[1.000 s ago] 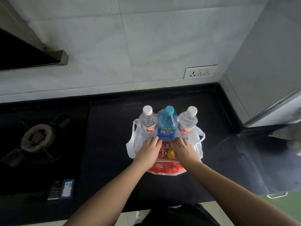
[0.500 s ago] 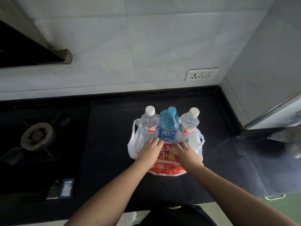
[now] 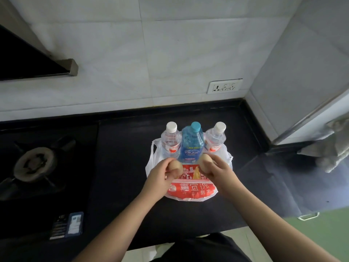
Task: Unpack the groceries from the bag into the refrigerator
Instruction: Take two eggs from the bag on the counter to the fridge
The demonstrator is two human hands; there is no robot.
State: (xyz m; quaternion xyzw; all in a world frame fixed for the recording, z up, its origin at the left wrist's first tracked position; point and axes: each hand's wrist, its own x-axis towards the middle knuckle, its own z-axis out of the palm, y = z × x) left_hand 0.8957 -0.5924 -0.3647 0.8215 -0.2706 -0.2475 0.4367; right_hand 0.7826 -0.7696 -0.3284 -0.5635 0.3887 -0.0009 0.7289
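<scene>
A white plastic bag (image 3: 190,192) with red print lies on the black counter (image 3: 124,167). At its far side stand two clear water bottles (image 3: 170,146) (image 3: 215,140) with white caps and a blue bottle (image 3: 191,146) between them. My left hand (image 3: 160,173) grips a brown egg (image 3: 175,166) just above the bag's left part. My right hand (image 3: 217,170) grips a second brown egg (image 3: 204,161) above the bag's right part. The rest of the bag's contents is hidden.
A gas burner (image 3: 34,165) sits at the left of the counter. A small dark packet (image 3: 67,225) lies near the front edge. A wall socket (image 3: 224,86) is behind the bag. A grey appliance side (image 3: 302,82) with a cloth (image 3: 328,150) stands at the right.
Both hands were down in the bag behind the red print. Now each has come up a little with an egg in it.
</scene>
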